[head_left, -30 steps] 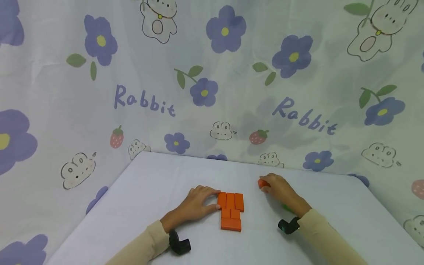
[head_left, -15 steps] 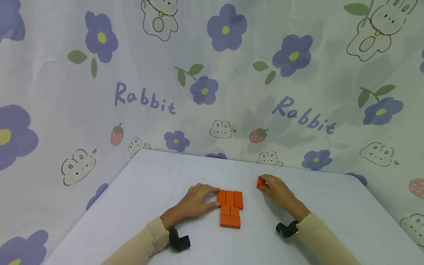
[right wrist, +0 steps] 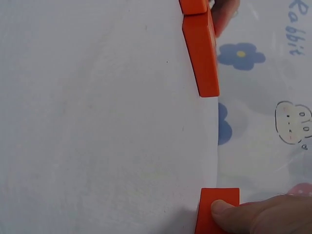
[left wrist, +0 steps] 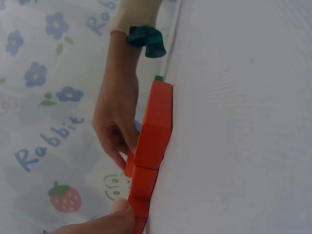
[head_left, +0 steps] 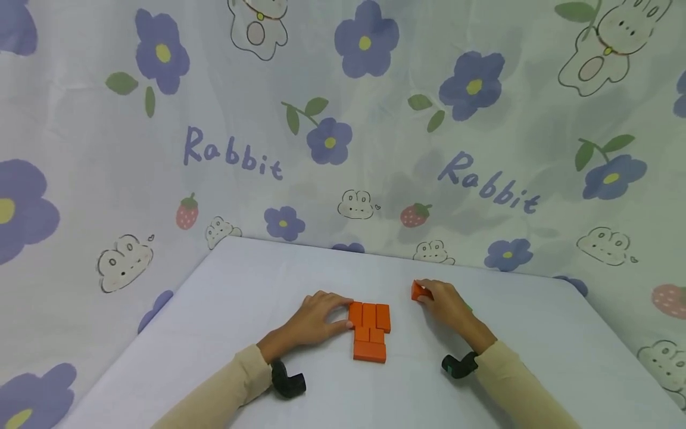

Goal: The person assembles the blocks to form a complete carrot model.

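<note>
Several flat orange blocks (head_left: 370,351) lie packed together on the white table, three side by side at the far end, two smaller ones behind the wide near one. My left hand (head_left: 311,322) is at their left side, thumb and index fingertip touching the leftmost block (head_left: 355,314), the other fingers relaxed. In the left wrist view its thumb (left wrist: 119,217) rests against the block edge. To the right and farther back, my right hand (head_left: 447,307) pinches a separate orange block (head_left: 418,291). The right wrist view shows the thumb (right wrist: 229,214) pressed on that block's face.
A green piece (head_left: 469,308) shows partly behind the right hand, mostly hidden. The white table (head_left: 268,268) ends at the back against a curtain (head_left: 375,149) printed with flowers and rabbits. Each wrist carries a small dark camera (head_left: 288,381).
The block in the right hand has turned, so more of it shows at the fingertips. Otherwise the right hand stays in nearly the same place. The left hand and the grouped blocks hold still.
</note>
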